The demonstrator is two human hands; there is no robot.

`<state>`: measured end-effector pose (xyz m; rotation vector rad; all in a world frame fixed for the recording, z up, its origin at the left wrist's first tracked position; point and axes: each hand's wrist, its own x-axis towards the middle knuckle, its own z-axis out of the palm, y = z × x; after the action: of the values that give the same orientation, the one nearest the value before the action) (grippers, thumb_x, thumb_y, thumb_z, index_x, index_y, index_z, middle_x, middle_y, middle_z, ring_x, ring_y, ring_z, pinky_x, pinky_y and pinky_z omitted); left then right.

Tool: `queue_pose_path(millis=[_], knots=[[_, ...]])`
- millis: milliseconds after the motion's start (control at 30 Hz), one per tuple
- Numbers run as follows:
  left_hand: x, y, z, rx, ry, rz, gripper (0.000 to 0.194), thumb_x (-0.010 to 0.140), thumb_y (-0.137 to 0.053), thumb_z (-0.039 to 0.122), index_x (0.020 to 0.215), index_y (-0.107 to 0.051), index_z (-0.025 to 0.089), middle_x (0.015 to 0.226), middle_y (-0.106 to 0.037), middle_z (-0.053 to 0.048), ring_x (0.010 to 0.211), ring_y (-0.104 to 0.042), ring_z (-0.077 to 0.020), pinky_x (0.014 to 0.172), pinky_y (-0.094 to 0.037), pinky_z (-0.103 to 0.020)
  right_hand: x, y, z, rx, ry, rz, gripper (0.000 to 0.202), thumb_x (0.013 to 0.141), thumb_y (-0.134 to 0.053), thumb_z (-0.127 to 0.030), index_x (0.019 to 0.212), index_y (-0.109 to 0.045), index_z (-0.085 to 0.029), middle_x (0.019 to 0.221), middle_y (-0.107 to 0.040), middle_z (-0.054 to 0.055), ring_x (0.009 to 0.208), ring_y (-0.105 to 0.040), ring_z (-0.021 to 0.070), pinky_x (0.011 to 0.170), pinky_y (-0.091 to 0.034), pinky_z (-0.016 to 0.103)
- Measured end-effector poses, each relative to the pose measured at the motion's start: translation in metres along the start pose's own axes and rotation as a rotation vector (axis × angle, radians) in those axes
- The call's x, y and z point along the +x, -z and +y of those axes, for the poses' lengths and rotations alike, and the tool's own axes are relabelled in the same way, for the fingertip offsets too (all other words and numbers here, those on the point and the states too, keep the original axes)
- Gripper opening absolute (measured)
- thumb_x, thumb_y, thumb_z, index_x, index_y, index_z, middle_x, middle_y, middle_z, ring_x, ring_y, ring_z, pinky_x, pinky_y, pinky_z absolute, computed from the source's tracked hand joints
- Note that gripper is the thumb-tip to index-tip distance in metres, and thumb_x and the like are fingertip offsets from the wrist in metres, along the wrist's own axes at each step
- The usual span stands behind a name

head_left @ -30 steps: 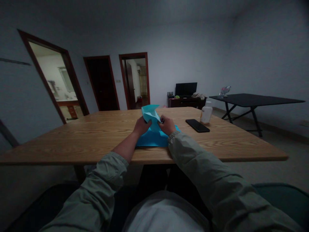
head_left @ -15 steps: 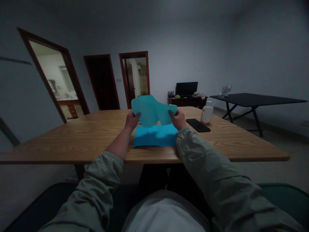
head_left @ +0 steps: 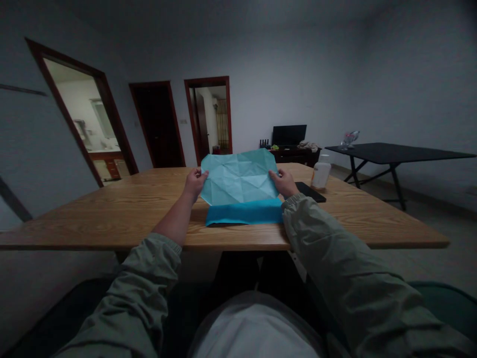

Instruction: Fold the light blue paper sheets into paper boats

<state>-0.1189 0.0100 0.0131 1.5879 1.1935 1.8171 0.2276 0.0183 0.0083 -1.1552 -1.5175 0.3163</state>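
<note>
A creased, light-blue sheet of paper [head_left: 240,174] is stretched out between my two hands above the table. My left hand [head_left: 196,183] pinches its left edge between thumb and fingers. On the other side, my right hand [head_left: 283,182] grips the right edge the same way. Fold lines cross the whole sheet. Beneath and nearer to me lies a darker blue sheet [head_left: 244,214] on the table, its far part hidden behind the held paper.
The wooden table [head_left: 141,209] spreads out before me. Right of my right hand are a black phone [head_left: 311,192], partly covered by it, and a white bottle [head_left: 321,173]. A black folding table [head_left: 395,152] stands farther right, and a television [head_left: 289,135] at the back.
The light-blue paper was curved and partly folded; now it is opened wide and flatter, showing its creases. My hands have moved apart, the right one now overlapping the phone.
</note>
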Motion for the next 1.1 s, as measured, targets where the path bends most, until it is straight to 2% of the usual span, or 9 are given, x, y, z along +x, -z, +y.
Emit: queue_pose_path(millis=[200,400,467,567,700,800,900,1100], knots=[[0.001,0.001,-0.009,0.100,0.016,-0.040,0.032,0.070,-0.069,0.043,0.072,-0.047,0.019,0.062,-0.053,0.004,0.053,-0.045,-0.0089,0.050,-0.033,-0.019,0.001,0.007,0.013,-0.208,-0.094,-0.142,0.036,0.083,-0.048,-0.049,0.075,-0.059,-0.016,0.064,-0.057,0.002,0.063,-0.050,0.0154,0.057,-0.037,0.026],[0.001,-0.001,-0.015,0.192,0.083,-0.081,0.028,0.069,-0.072,0.036,0.069,-0.049,0.019,0.060,-0.053,0.003,0.052,-0.047,-0.0103,0.050,-0.034,-0.019,0.003,0.010,0.029,-0.280,-0.156,-0.258,0.030,0.085,-0.048,-0.041,0.069,-0.057,-0.017,0.060,-0.056,0.001,0.056,-0.048,0.0134,0.055,-0.036,0.026],[0.000,-0.001,-0.015,0.247,0.155,-0.153,0.027,0.069,-0.072,0.034,0.068,-0.049,0.019,0.057,-0.052,0.003,0.050,-0.047,-0.0110,0.048,-0.033,-0.020,0.002,0.010,0.033,-0.344,-0.172,-0.348,0.031,0.084,-0.050,-0.041,0.065,-0.058,-0.017,0.057,-0.056,0.001,0.055,-0.049,0.0139,0.054,-0.035,0.026],[-0.004,0.000,-0.016,0.336,0.309,-0.342,0.026,0.068,-0.074,0.031,0.069,-0.050,0.020,0.053,-0.051,0.003,0.045,-0.046,-0.0125,0.045,-0.033,-0.022,0.000,0.009,0.038,-0.497,-0.169,-0.488,0.026,0.078,-0.059,-0.038,0.064,-0.062,-0.017,0.060,-0.060,0.003,0.059,-0.054,0.0163,0.056,-0.037,0.027],[-0.005,0.003,-0.026,0.401,0.448,-0.516,0.030,0.058,-0.080,0.027,0.071,-0.053,0.020,0.050,-0.050,0.004,0.039,-0.044,-0.0120,0.042,-0.032,-0.022,-0.003,0.008,0.041,-0.639,-0.170,-0.531,0.021,0.072,-0.067,-0.038,0.073,-0.068,-0.017,0.072,-0.067,0.007,0.069,-0.061,0.0196,0.061,-0.041,0.027],[-0.002,0.004,-0.038,0.364,0.486,-0.576,0.034,0.055,-0.080,0.024,0.076,-0.055,0.020,0.052,-0.053,0.003,0.039,-0.047,-0.0131,0.040,-0.033,-0.022,-0.005,0.009,0.040,-0.694,-0.134,-0.538,0.024,0.070,-0.070,-0.041,0.075,-0.070,-0.017,0.074,-0.068,0.008,0.071,-0.062,0.0205,0.061,-0.042,0.028],[0.002,0.005,-0.048,0.363,0.474,-0.580,0.039,0.054,-0.081,0.023,0.084,-0.056,0.019,0.056,-0.056,0.003,0.040,-0.049,-0.0122,0.040,-0.036,-0.021,-0.006,0.011,0.036,-0.726,-0.121,-0.588,0.029,0.068,-0.072,-0.045,0.076,-0.070,-0.017,0.072,-0.066,0.007,0.070,-0.061,0.0205,0.060,-0.042,0.028],[0.006,0.004,-0.047,0.509,0.502,-0.661,0.045,0.071,-0.073,0.022,0.111,-0.052,0.017,0.059,-0.056,0.003,0.044,-0.052,-0.0122,0.044,-0.042,-0.022,-0.010,0.019,0.021,-0.786,-0.155,-0.738,0.037,0.072,-0.068,-0.053,0.081,-0.069,-0.017,0.079,-0.067,0.006,0.078,-0.062,0.0206,0.065,-0.044,0.027]])
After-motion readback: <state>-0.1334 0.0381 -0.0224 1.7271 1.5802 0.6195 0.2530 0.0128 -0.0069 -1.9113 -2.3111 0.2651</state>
